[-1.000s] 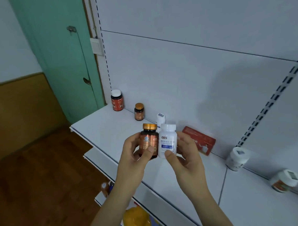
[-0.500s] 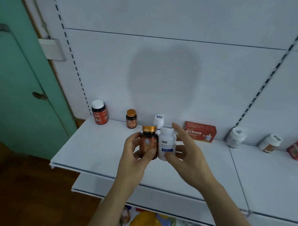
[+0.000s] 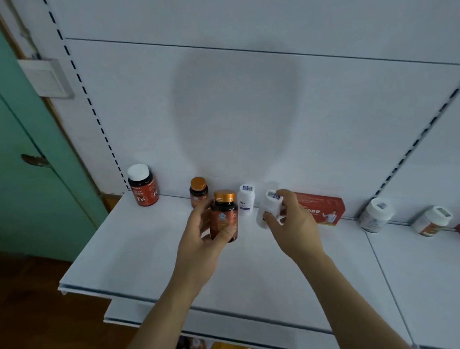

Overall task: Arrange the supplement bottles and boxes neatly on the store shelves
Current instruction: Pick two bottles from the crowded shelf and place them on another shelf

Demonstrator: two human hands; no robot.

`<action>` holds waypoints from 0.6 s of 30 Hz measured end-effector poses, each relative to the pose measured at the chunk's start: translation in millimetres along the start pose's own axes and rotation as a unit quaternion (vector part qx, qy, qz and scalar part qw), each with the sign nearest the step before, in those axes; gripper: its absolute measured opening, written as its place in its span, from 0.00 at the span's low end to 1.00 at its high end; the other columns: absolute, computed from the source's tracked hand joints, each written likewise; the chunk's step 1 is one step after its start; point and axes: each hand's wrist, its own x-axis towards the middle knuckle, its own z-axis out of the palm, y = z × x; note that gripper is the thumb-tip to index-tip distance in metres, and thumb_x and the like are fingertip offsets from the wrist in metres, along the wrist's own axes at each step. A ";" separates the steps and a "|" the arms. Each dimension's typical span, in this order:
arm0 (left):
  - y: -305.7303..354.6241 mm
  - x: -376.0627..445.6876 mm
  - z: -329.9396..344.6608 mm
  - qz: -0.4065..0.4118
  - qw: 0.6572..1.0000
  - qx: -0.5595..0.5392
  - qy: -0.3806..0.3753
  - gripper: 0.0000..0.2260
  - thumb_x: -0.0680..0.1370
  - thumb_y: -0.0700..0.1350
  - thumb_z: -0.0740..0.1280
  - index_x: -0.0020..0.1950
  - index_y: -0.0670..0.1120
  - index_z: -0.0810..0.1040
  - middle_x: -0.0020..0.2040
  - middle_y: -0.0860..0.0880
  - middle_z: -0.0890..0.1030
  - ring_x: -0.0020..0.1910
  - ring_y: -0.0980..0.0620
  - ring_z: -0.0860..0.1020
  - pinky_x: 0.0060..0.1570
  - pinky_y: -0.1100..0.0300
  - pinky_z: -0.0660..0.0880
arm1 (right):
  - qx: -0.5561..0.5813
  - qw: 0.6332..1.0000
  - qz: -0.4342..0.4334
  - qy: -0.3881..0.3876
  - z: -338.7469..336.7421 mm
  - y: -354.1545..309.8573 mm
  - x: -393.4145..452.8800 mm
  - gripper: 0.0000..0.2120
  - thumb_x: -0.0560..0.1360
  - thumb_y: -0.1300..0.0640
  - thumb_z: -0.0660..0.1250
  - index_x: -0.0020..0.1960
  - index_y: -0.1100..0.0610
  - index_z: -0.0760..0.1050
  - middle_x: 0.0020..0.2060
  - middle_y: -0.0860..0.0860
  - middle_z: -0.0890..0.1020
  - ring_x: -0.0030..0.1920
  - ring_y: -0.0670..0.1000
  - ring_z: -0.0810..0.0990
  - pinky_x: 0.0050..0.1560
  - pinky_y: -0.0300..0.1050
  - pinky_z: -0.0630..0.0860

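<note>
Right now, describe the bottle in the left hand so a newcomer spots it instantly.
Look over the white shelf, just in front of the row along its back wall. The left hand grips a dark amber bottle with a copper-gold cap, bigger than its capped twin behind.

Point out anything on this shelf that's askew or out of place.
Two white-capped jars and at the right lean back against the rear panel instead of standing upright, and the red box beside them sits slightly angled. The bottles at the left, such as the Fe bottle, stand upright.
</note>
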 end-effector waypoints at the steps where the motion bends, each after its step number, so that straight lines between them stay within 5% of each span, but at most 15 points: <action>1: -1.2 3.5 -2.3 -0.001 1.000 0.005 0.002 0.28 0.77 0.47 0.72 0.73 0.61 0.67 0.63 0.64 0.76 0.59 0.70 0.74 0.45 0.78 0.73 | -0.015 1.000 0.001 -0.003 7.7 5.1 7.7 0.23 0.76 0.53 0.72 0.68 0.50 0.68 0.52 0.52 0.83 0.49 0.55 0.81 0.44 0.47 0.76; 8: -12.3 21.4 -12.8 -0.010 1.000 0.014 -0.004 0.27 0.77 0.43 0.72 0.72 0.60 0.67 0.62 0.64 0.75 0.56 0.73 0.74 0.43 0.79 0.71 | -0.064 0.998 0.007 0.010 49.1 20.2 40.8 0.21 0.76 0.61 0.70 0.66 0.59 0.69 0.51 0.60 0.82 0.46 0.65 0.81 0.41 0.52 0.76; 18: -15.7 49.0 -31.1 0.004 0.998 0.030 -0.046 0.26 0.75 0.41 0.73 0.64 0.65 0.69 0.62 0.62 0.77 0.60 0.68 0.75 0.47 0.78 0.72 | -0.103 0.994 0.013 0.036 63.2 21.9 48.4 0.21 0.75 0.64 0.68 0.68 0.58 0.71 0.61 0.60 0.76 0.51 0.67 0.79 0.41 0.58 0.78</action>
